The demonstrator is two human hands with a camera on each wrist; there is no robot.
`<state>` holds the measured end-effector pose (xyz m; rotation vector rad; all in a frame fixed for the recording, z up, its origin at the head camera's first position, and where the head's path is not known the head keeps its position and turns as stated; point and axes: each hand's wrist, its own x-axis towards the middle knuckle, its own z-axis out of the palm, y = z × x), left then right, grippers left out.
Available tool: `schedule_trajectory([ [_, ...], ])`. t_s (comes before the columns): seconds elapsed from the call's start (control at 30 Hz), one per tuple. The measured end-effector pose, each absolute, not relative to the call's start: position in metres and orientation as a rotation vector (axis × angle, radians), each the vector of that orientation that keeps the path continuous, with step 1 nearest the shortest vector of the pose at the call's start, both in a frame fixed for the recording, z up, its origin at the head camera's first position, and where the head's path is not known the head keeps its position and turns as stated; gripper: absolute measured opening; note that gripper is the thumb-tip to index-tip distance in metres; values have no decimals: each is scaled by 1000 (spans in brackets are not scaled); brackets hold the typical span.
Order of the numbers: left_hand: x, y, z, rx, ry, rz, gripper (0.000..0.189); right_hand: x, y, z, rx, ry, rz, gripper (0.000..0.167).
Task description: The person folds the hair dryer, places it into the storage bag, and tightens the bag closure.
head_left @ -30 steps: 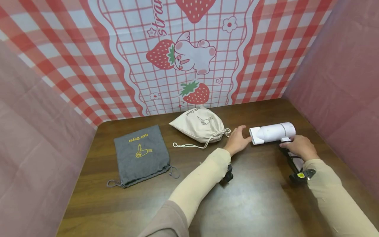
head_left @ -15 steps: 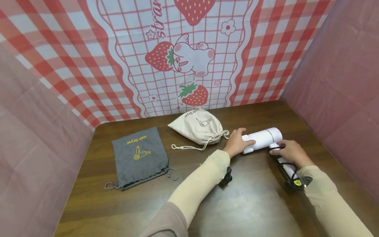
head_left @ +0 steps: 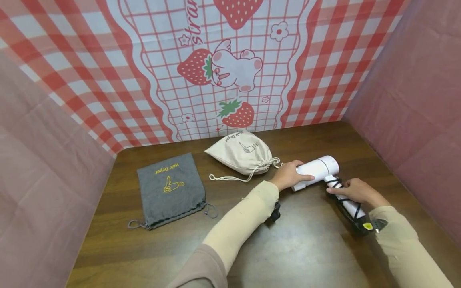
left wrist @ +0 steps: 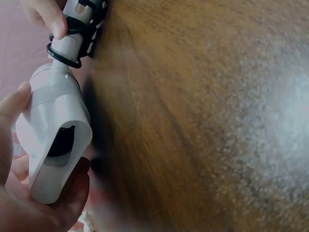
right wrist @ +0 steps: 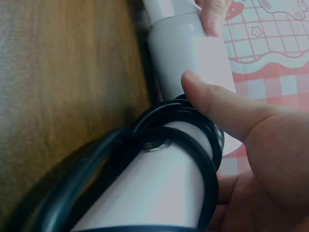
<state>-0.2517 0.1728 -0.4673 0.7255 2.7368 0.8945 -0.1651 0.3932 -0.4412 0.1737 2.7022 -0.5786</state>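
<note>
A white hair dryer (head_left: 318, 170) is at the right of the table, barrel towards the back wall. My left hand (head_left: 288, 176) holds its nozzle end, thumb on one side and fingers on the other. The left wrist view shows the flared white nozzle (left wrist: 70, 111) between thumb and fingers. My right hand (head_left: 358, 191) grips the handle, which has a black cord (right wrist: 193, 145) wound round it. Part of the handle and the right fingers are hidden. Whether the dryer touches the table, I cannot tell.
A cream drawstring bag (head_left: 241, 152), plump and printed "Hair Dryer", lies left of my left hand. Further left lies a flat grey drawstring bag (head_left: 171, 192). A strawberry-patterned cloth (head_left: 234, 72) hangs behind the wooden table (head_left: 288, 252), with pink cloth on both sides.
The hair dryer has shifted left and slightly nearer. My left hand, apart from it a second ago, now holds the nozzle end. My right hand has moved down along the handle.
</note>
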Motion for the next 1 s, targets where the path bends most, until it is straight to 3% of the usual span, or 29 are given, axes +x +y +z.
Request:
schedule_trajectory([
  [0.4, -245, 171, -468, 573, 2771, 984, 64, -160, 384, -451, 172, 2763, -760, 49],
  [0.7, -238, 165, -435, 447, 2832, 1002, 64, -161, 379, -444, 206, 2889, -928, 50],
  [1.0, -236, 132, -400, 553, 2850, 955, 67, -160, 355, -431, 205, 3013, -1041, 54],
])
